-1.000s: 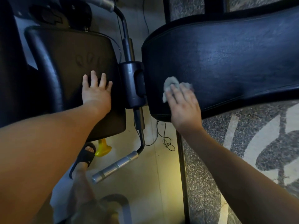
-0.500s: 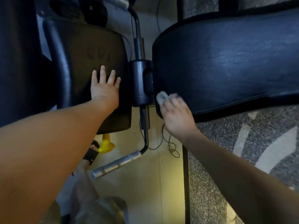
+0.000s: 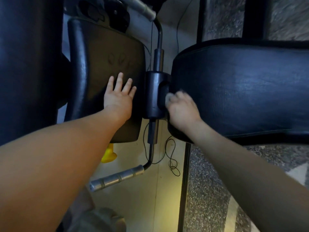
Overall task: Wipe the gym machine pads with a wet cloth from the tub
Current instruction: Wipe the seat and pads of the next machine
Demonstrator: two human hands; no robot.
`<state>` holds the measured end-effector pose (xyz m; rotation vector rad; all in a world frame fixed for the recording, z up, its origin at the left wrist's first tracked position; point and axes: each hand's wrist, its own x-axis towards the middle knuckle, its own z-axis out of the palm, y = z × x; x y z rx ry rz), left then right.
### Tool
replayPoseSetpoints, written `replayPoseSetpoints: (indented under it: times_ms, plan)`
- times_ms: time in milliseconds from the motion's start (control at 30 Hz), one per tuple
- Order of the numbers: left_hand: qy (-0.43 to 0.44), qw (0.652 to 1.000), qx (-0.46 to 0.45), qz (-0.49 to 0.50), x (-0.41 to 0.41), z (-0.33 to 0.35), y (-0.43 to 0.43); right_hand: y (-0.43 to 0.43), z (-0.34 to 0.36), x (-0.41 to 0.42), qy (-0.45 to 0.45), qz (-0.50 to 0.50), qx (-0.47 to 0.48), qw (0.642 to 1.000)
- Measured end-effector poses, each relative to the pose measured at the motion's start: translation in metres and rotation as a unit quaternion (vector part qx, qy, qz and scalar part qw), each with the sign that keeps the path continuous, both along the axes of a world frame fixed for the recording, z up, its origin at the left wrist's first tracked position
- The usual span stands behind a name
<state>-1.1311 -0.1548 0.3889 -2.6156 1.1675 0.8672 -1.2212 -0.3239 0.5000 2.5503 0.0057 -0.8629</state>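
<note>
Two black padded cushions fill the view. My left hand [image 3: 119,95] lies flat, fingers spread, on the smaller dark pad [image 3: 107,64] at the left. My right hand [image 3: 183,108] presses a small pale cloth [image 3: 168,98] against the left end of the long black pad [image 3: 242,87]. Only a corner of the cloth shows past my blurred fingers, right beside the black bracket [image 3: 153,94] between the pads. No tub is in view.
A bent metal bar with a chrome handle [image 3: 117,177] runs under the bracket. A thin black cable [image 3: 172,158] loops on the pale floor. A yellow plastic piece [image 3: 109,155] sits under the left pad. Speckled grey flooring [image 3: 209,190] lies at the right, past a black frame rail [image 3: 184,190].
My right hand slid the cloth leftward along the long pad to its left end by the bracket. The left hand stayed flat on the smaller pad.
</note>
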Motion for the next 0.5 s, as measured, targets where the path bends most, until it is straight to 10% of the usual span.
replayPoseSetpoints:
  times_ms: [167, 400, 500]
  plan:
    - [0.000, 1.000, 0.001, -0.001, 0.000, -0.005, 0.000, -0.038, -0.031, 0.051, 0.009, 0.029, -0.099, 0.995]
    - [0.019, 1.000, 0.001, 0.007, 0.002, 0.000, 0.002, -0.006, -0.021, 0.002, 0.172, 0.070, 0.014, 0.982]
    - [0.017, 1.000, 0.000, 0.013, 0.001, -0.001, -0.001, -0.027, -0.032, 0.052, 0.097, 0.110, -0.015, 0.989]
